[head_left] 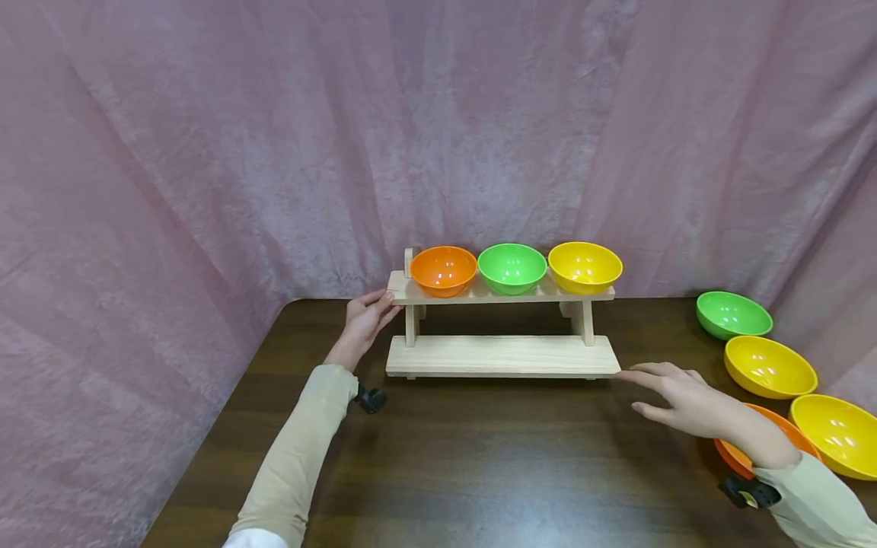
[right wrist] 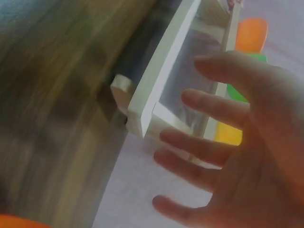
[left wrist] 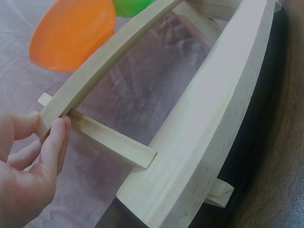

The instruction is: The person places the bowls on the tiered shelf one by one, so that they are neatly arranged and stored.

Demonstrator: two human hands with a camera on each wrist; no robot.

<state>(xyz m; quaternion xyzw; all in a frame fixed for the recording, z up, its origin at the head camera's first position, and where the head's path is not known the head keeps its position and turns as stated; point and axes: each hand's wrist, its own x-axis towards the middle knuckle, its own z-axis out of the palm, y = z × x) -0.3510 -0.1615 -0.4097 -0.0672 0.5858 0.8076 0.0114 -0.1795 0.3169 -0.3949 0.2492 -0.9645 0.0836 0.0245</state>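
Note:
A two-tier pale wooden stand [head_left: 503,358] is on the table, its upper board bearing an orange bowl [head_left: 444,272], a green bowl [head_left: 512,270] and a yellow bowl [head_left: 585,268] in a row. My left hand [head_left: 365,323] pinches the left end of the upper board. In the left wrist view, the thumb and fingertips [left wrist: 58,127] lie on either side of that board end. My right hand [head_left: 692,399] is spread beside the right end of the lower board, with nothing in its grasp. The right wrist view shows its fingers [right wrist: 194,147] apart and extended toward the stand.
At the right of the dark wooden table [head_left: 479,457] are a green bowl [head_left: 733,314], a yellow bowl [head_left: 770,367], another yellow bowl [head_left: 839,434] and an orange bowl [head_left: 788,428] partly covered by my right arm. A pink curtain [head_left: 479,114] hangs behind the table.

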